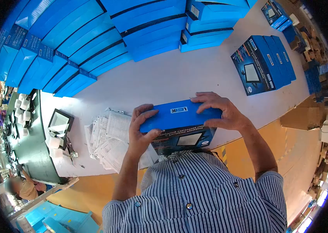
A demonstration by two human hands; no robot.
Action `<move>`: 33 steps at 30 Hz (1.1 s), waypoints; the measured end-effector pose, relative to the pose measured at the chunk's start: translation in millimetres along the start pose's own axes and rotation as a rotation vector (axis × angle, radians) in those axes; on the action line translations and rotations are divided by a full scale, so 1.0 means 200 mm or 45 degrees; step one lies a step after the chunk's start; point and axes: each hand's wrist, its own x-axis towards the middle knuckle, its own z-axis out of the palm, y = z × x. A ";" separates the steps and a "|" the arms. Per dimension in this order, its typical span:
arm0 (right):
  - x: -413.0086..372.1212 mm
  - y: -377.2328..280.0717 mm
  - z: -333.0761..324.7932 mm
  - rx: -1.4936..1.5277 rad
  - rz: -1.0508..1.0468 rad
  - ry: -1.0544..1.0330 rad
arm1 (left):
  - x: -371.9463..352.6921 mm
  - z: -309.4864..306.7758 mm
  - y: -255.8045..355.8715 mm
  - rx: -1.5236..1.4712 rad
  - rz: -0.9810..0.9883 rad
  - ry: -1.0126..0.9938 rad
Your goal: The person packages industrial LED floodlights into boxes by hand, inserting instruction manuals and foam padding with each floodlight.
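Right in front of my body, a closed blue floodlight box point(178, 115) stands upright at the table's near edge, its dark printed front toward me. My left hand point(142, 126) grips the box's left end, thumb on the near edge and fingers over the top. At the other end, my right hand point(221, 112) is wrapped round the right side in the same way. A spread pile of printed paper sheets point(111, 136) lies just left of my left hand. Farther left rests a black-framed floodlight point(60, 123) with white pieces beside it.
Tall stacks of blue boxes point(152, 33) line the far side of the white table point(148, 81). Several packed boxes point(263, 64) stand at the right. A dark conveyor belt point(28, 139) runs along the left, where another person point(26, 188) sits. Blue cardboard point(63, 217) lies lower left.
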 end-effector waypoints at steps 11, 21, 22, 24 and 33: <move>0.07 0.00 -0.05 0.373 0.257 -0.100 | 0.09 0.01 0.11 -0.329 -0.353 -0.031; -0.10 0.03 -0.02 -0.125 -0.072 -0.234 | 0.00 -0.01 0.09 0.054 -0.045 -0.318; -0.11 0.04 -0.02 -0.180 -0.106 -0.232 | -0.02 0.00 0.08 0.045 -0.007 -0.307; -0.14 -0.02 -0.03 -0.281 -0.074 -0.186 | -0.03 0.03 0.08 0.091 0.085 -0.317; -0.42 -0.09 -0.10 -0.579 0.117 0.168 | 0.03 0.24 0.06 0.246 0.480 0.013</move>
